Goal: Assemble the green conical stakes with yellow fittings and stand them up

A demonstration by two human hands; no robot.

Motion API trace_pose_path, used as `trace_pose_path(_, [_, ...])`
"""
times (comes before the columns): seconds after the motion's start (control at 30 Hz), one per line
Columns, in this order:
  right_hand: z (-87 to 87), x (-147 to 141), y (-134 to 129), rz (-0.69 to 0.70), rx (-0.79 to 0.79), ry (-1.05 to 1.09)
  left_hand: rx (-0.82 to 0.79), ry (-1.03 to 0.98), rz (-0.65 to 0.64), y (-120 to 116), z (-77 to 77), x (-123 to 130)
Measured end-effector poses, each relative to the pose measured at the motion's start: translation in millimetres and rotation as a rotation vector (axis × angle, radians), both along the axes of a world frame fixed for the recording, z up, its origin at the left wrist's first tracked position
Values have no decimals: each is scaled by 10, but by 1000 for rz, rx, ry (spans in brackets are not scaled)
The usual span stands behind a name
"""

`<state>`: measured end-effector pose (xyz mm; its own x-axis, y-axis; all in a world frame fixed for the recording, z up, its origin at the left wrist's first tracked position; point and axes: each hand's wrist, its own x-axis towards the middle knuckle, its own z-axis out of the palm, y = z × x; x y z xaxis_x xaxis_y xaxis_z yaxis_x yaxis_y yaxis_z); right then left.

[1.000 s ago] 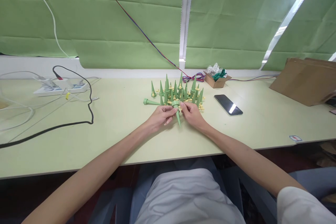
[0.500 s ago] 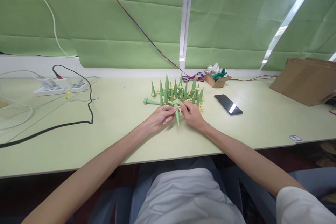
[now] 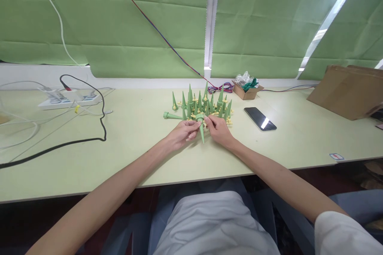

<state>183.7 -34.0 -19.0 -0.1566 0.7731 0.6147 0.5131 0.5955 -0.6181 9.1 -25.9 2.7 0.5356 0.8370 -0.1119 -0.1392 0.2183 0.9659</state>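
My left hand (image 3: 186, 133) pinches a green plastic watering spike (image 3: 202, 132) between thumb and fingers, just below its wide collar. The spike's point aims down toward me. On the other side, my right hand (image 3: 220, 129) is closed at the collar, its thumb and forefinger pressed against it; any small part between those fingertips is hidden. Right behind both hands stands a cluster of similar green spikes (image 3: 190, 95), many with small yellow valves. One spike (image 3: 173, 116) lies on its side left of the cluster.
A black phone (image 3: 260, 118) lies right of the cluster. Behind it sits a small cardboard box (image 3: 245, 93) with plastic and green material, beside coiled red-blue wire (image 3: 223, 87). A power strip (image 3: 70, 101) with cables is at left, large cardboard (image 3: 347, 92) at right, on the pale table (image 3: 134, 115).
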Motion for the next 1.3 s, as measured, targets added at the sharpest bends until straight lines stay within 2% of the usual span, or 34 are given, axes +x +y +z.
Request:
trace_pose_path(0.13, [-5, -15, 18, -7, -14, 22, 46, 7, 21, -2, 8, 12])
trace_pose_path(0.3, [-2, -36, 34, -85, -25, 29, 148, 83, 147, -7, 7, 33])
trace_pose_path(0.43, [6, -27, 39, -187, -40, 44, 294, 119, 227, -6, 3, 30])
trace_pose_path(0.57, [7, -11, 45, -220, -58, 36, 462, 231, 271, -23, 13, 3])
trace_pose_path(0.7, [-2, -9, 58, -224, -66, 13, 614, 341, 234, -70, 11, -16])
trace_pose_path(0.8, [-11, -6, 70, -215, -70, 4, 670, 379, 219, -101, 5, -3])
trace_pose_path(1.13, [-26, -4, 85, -167, -153, -7, 901, 474, 315, -76, 7, 20])
trace_pose_path(1.3, [-9, 17, 78, -168, -176, -22, 912, 563, 419, -62, 38, -2])
